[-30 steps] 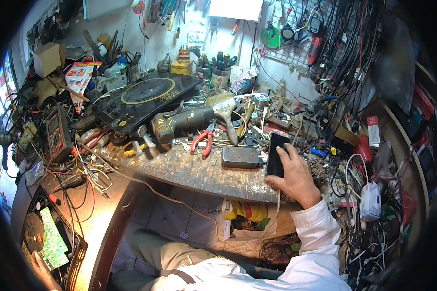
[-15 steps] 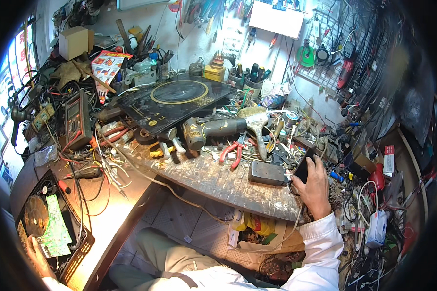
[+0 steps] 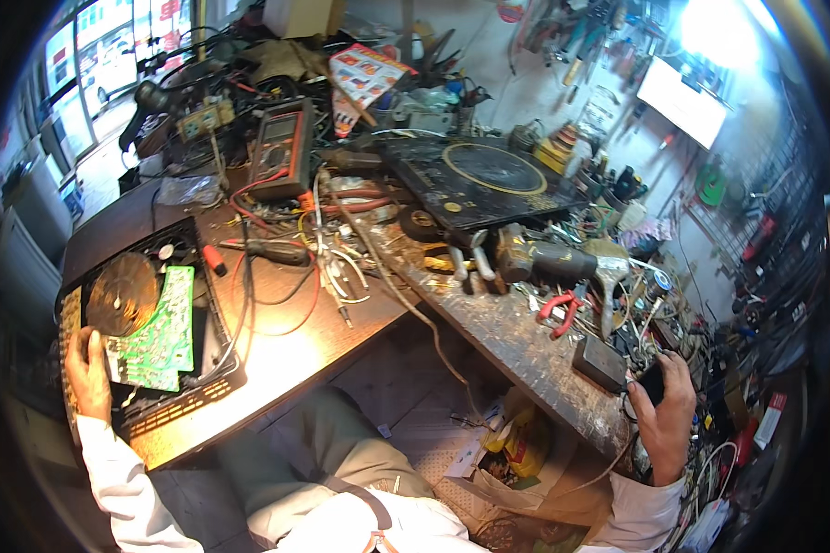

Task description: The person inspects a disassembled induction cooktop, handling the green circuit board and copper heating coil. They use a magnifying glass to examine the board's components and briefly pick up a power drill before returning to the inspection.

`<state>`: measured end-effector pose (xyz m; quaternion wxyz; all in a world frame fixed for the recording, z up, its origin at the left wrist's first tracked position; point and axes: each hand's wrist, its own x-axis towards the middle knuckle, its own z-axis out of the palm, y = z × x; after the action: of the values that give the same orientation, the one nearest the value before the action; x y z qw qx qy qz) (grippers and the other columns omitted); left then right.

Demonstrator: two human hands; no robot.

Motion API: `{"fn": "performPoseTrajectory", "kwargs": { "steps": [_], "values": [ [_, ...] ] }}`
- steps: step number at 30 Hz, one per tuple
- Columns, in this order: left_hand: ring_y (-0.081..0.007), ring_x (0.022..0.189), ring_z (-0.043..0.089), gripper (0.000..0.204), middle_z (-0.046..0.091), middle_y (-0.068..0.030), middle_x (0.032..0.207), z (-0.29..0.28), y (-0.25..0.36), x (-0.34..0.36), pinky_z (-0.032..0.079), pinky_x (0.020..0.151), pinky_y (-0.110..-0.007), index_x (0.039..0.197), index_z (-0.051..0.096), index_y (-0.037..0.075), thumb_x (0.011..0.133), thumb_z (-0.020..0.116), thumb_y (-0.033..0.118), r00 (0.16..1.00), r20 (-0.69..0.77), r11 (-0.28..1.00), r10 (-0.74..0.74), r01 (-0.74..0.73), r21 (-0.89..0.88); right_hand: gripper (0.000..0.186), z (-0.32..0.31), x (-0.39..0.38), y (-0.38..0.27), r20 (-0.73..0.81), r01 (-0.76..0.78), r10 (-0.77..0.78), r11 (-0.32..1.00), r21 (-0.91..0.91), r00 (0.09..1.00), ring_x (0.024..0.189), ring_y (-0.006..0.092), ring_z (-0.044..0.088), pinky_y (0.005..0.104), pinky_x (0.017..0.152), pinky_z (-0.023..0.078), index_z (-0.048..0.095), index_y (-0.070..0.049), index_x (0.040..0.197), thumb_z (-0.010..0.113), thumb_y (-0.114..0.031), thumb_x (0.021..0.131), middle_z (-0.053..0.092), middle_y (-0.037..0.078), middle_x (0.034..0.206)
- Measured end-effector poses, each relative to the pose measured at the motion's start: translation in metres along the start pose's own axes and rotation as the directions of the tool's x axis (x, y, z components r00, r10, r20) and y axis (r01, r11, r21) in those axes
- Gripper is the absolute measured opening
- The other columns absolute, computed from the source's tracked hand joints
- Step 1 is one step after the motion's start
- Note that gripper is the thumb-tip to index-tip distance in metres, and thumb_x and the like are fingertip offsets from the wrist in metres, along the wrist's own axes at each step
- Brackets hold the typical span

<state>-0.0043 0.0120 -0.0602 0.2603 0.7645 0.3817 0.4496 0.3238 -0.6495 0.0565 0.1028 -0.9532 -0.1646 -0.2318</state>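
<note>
On the left, a black plastic cooker housing [image 3: 229, 373] lies open on the brown table. Inside it are a round copper coil [image 3: 124, 293] and a green circuit board [image 3: 161, 336]. My left hand [image 3: 90, 378] grips the housing's left rim beside the board, fingers bent over the edge. At the far right, my right hand [image 3: 669, 415] is closed around a dark, flat, phone-like slab [image 3: 653, 380], which it partly hides. A dark grey rectangular block [image 3: 599, 363] lies just left of that hand on the worn bench.
A black glass cooktop panel [image 3: 489, 180] lies at the back, near a multimeter [image 3: 281, 152]. A heat gun [image 3: 549, 262], a brush [image 3: 609, 286] and red-handled pliers [image 3: 559, 313] crowd the bench. A screwdriver [image 3: 281, 252] and loose wires lie beside the housing. Cables hang at right.
My view has turned left, so the housing and my left hand show more fully and the bench has shifted right. My right hand still holds the dark slab.
</note>
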Motion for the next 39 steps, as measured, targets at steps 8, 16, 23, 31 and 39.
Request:
{"fn": "performPoseTrajectory", "kwargs": {
  "steps": [8,16,23,31,39],
  "values": [
    [-0.016,0.084,0.061,0.026,0.067,-0.0089,0.09,0.009,0.056,-0.013,0.049,0.078,-0.032,0.103,0.064,-0.004,0.1,0.064,0.021,0.999,-0.002,0.995,0.033,-0.033,0.09,0.044,0.002,0.076,-0.084,0.099,0.322,-0.338,0.935,0.146,0.936,0.102,0.041,0.064,0.0439,0.089,0.05,0.065,0.006,0.111,0.081,-0.01,0.073,0.066,0.022,0.111],
    [-0.0142,0.083,0.057,0.02,0.064,-0.0065,0.087,0.0,0.046,-0.014,0.047,0.078,-0.029,0.099,0.063,-0.003,0.1,0.063,0.017,0.999,-0.029,0.995,0.044,-0.042,0.088,0.045,0.052,0.164,-0.134,0.247,0.503,-0.501,0.862,0.059,0.83,0.098,0.0401,0.065,0.0462,0.085,0.05,0.065,0.004,0.112,0.08,-0.021,0.078,0.066,0.021,0.106],
    [-0.0164,0.085,0.058,0.021,0.065,-0.0073,0.091,0.005,0.04,-0.011,0.047,0.081,-0.031,0.1,0.063,-0.003,0.099,0.064,0.018,0.999,0.003,0.99,0.047,-0.047,0.13,0.045,0.12,0.21,-0.144,0.068,0.597,-0.595,0.802,-0.019,0.801,0.102,0.0395,0.063,0.0475,0.086,0.051,0.063,0.002,0.112,0.08,-0.02,0.076,0.064,0.019,0.104],
    [-0.0149,0.087,0.057,0.019,0.064,-0.0057,0.091,0.0,0.026,-0.011,0.046,0.083,-0.03,0.101,0.063,-0.003,0.1,0.063,0.016,1.0,-0.007,0.994,0.011,-0.01,0.11,0.029,0.124,0.233,-0.147,-0.035,0.7,-0.701,0.713,-0.042,0.712,0.09,0.0358,0.063,0.0455,0.078,0.052,0.063,-0.002,0.096,0.078,-0.018,0.078,0.062,0.014,0.093],
    [-0.0139,0.089,0.055,0.019,0.062,-0.0047,0.094,-0.007,0.004,-0.005,0.045,0.085,-0.029,0.104,0.062,-0.004,0.101,0.061,0.015,1.0,-0.007,0.986,0.021,-0.02,0.163,0.027,0.086,0.295,-0.158,-0.215,0.646,-0.635,0.763,-0.021,0.742,0.086,0.0397,0.062,0.0481,0.075,0.05,0.064,0.0,0.087,0.078,-0.021,0.078,0.062,0.017,0.088]
  ]
}}
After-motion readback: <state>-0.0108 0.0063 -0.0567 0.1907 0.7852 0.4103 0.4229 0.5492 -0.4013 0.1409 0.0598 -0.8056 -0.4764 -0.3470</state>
